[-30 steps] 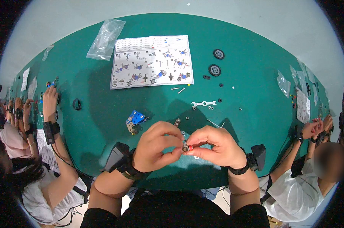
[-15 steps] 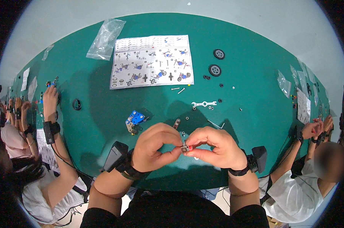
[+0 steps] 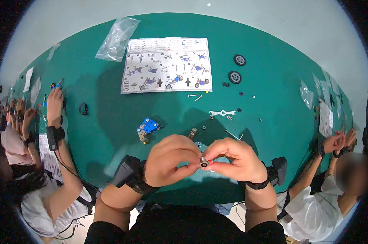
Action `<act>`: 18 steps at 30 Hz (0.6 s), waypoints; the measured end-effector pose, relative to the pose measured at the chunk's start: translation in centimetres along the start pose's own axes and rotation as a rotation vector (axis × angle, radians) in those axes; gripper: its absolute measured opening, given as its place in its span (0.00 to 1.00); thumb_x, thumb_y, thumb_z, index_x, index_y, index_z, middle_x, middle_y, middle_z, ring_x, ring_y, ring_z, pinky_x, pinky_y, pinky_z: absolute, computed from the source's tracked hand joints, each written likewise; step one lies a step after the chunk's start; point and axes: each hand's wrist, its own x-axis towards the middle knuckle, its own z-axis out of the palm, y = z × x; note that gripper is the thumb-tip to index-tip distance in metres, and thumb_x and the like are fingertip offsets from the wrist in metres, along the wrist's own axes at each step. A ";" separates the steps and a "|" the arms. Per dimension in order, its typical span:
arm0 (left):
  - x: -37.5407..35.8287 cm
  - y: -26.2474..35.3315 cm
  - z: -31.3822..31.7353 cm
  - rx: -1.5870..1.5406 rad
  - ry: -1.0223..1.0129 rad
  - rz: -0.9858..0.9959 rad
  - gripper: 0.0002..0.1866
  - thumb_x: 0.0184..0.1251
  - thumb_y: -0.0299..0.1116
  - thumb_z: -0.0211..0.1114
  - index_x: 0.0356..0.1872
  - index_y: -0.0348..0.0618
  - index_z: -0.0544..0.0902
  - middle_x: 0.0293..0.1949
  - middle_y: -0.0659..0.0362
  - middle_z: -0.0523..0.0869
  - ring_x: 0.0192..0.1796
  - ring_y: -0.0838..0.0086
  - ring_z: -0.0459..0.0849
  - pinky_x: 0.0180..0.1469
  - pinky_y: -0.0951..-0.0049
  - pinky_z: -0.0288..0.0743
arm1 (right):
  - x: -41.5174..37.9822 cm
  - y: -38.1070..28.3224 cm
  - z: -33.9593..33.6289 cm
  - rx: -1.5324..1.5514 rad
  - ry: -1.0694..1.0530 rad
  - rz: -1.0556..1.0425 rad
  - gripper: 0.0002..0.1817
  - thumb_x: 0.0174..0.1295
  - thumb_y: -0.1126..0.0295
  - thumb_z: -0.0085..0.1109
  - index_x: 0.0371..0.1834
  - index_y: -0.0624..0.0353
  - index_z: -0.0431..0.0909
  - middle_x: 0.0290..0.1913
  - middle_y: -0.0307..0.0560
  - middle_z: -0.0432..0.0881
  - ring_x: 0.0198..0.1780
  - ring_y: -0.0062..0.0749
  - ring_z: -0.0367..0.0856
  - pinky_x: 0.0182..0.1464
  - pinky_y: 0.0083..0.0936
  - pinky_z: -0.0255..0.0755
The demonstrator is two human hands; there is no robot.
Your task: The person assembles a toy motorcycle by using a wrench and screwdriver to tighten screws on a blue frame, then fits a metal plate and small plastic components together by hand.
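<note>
A small metal bracket piece with a red part (image 3: 204, 162) sits between my two hands, near the table's front edge. My left hand (image 3: 173, 160) pinches it from one side, thumb and index finger closed. From the other side my right hand (image 3: 234, 160) grips its red end between thumb and finger. Fingertips cover much of the piece, so its exact shape is hard to make out. Just beyond my left hand lies a brown-grey metal strip (image 3: 193, 133) with holes. A blue and grey assembly (image 3: 148, 129) rests further left on the table.
An instruction sheet (image 3: 166, 66) lies beyond my hands, beside a clear plastic bag (image 3: 118, 39). Two black wheels (image 3: 234, 77) are at the right, with a silver wrench (image 3: 222, 113), an L-shaped hex key (image 3: 235, 135) and screws (image 3: 195, 96) nearer. People work on both sides.
The view has shifted slightly, so the table things sit a little further right. My fingers have turned the small piece slightly; both hands still hold it.
</note>
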 end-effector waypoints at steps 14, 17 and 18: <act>0.1 0.1 0.0 -0.012 0.034 0.022 0.13 0.46 0.20 0.68 0.34 0.43 0.78 0.34 0.59 0.81 0.36 0.66 0.81 0.39 0.70 0.73 | 0.1 -0.6 0.2 -0.058 0.021 -0.082 0.11 0.51 0.79 0.63 0.38 0.62 0.75 0.35 0.46 0.80 0.38 0.32 0.81 0.41 0.25 0.73; 0.1 0.0 -0.1 -0.016 0.041 0.036 0.13 0.46 0.20 0.68 0.34 0.43 0.78 0.34 0.58 0.81 0.36 0.66 0.81 0.38 0.70 0.73 | 0.3 -0.8 0.1 -0.072 0.007 -0.105 0.12 0.51 0.79 0.63 0.38 0.62 0.75 0.36 0.46 0.80 0.38 0.33 0.81 0.41 0.25 0.73; 0.1 0.0 -0.1 -0.017 0.036 0.036 0.13 0.46 0.20 0.68 0.34 0.43 0.78 0.34 0.58 0.81 0.36 0.66 0.81 0.38 0.70 0.73 | 0.3 -0.9 0.0 -0.081 0.001 -0.105 0.12 0.51 0.79 0.63 0.39 0.62 0.75 0.36 0.46 0.80 0.38 0.34 0.81 0.41 0.26 0.73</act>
